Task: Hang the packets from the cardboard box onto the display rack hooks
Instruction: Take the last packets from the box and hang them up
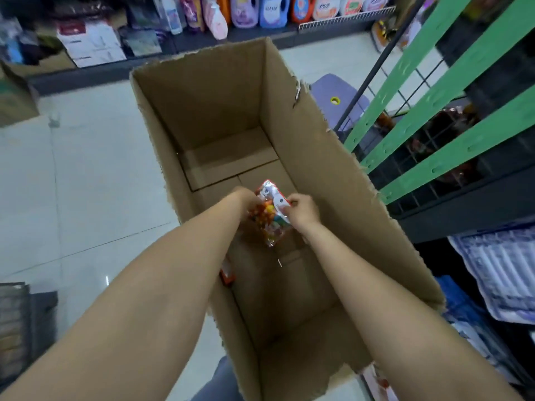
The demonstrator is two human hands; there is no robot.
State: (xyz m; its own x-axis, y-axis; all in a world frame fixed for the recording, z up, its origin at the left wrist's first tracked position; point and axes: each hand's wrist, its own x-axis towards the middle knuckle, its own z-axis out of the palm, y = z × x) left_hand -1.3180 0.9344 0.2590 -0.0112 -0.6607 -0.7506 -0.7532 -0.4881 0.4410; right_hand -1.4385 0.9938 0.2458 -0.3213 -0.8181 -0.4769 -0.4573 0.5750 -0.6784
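Brown cardboard box (304,134) surrounds both hands: left hand (246,198) and right hand (302,211) pinch a crinkly orange-and-silver snack packet (270,215) between them, deep inside. Pickup step; next, I judge, lift toward the green-barred display rack (440,91) rightward.

floor (86,175): pale glossy tiles, carries everything. cardboard box (341,198) stands open-topped on it, walls all round the fingers (285,211). Beyond the fingers, a low dark shelf (86,76) with bottles and cartons. Right of the fingers, green-and-black display rack (451,134), purple stool (335,91) by its foot. Near-left of the fingers, a dark crate (17,319).
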